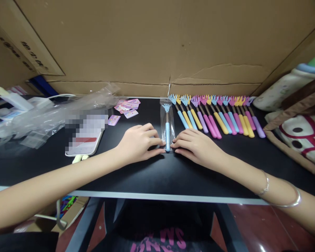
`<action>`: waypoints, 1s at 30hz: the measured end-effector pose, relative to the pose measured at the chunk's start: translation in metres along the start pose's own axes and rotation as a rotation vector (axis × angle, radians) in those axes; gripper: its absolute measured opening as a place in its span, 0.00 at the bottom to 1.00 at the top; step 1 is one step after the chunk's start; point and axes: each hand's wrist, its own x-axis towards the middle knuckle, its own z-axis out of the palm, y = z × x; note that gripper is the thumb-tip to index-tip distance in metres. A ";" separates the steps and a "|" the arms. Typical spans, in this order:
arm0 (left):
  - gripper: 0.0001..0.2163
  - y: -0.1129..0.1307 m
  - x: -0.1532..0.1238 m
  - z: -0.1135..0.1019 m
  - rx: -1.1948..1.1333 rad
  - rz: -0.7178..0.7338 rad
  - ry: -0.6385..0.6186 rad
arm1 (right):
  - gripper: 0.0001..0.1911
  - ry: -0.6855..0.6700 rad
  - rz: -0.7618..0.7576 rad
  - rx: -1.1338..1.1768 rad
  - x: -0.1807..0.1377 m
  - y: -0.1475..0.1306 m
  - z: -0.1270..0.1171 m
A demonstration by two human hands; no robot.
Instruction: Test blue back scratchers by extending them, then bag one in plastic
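Note:
A small back scratcher (167, 134) with a light blue hand-shaped head and blue handle lies inside a clear plastic sleeve (172, 120) on the black table. My left hand (140, 142) is at the lower left of the sleeve, thumb and curled fingers closed at its edge. Opposite it, my right hand (196, 145) has its fingers bent and fingertips on the right edge near the bottom. Close behind the right hand lies a row of several loose back scratchers (220, 119) in blue, yellow, purple and pink, heads toward the cardboard.
A phone (94, 140) and small printed cards (131, 113) lie to the left. Beyond the phone are crumpled clear plastic bags (49, 115). A cardboard wall (157, 45) closes the back. On the right stand a patterned bag (301, 136) and a bottle (280, 87).

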 end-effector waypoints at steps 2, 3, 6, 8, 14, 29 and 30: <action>0.14 0.001 0.004 0.001 -0.041 -0.086 -0.054 | 0.11 -0.017 0.016 0.011 0.001 0.000 0.000; 0.14 0.001 0.007 0.001 -0.066 -0.147 -0.102 | 0.10 -0.031 0.022 0.008 0.002 0.000 0.000; 0.18 0.001 0.012 0.001 -0.133 -0.351 -0.283 | 0.09 -0.077 0.019 -0.023 0.004 -0.002 -0.002; 0.20 0.000 0.014 -0.001 -0.151 -0.419 -0.373 | 0.08 -0.095 0.012 -0.022 0.005 -0.003 -0.004; 0.23 0.003 0.020 -0.004 -0.184 -0.444 -0.433 | 0.09 -0.082 -0.005 0.008 0.006 -0.003 -0.005; 0.15 0.004 0.016 -0.002 -0.570 -0.599 -0.392 | 0.08 -0.037 0.144 0.302 0.007 -0.003 0.003; 0.14 0.006 0.016 -0.002 -0.573 -0.610 -0.366 | 0.09 -0.033 0.177 0.346 0.008 -0.004 0.003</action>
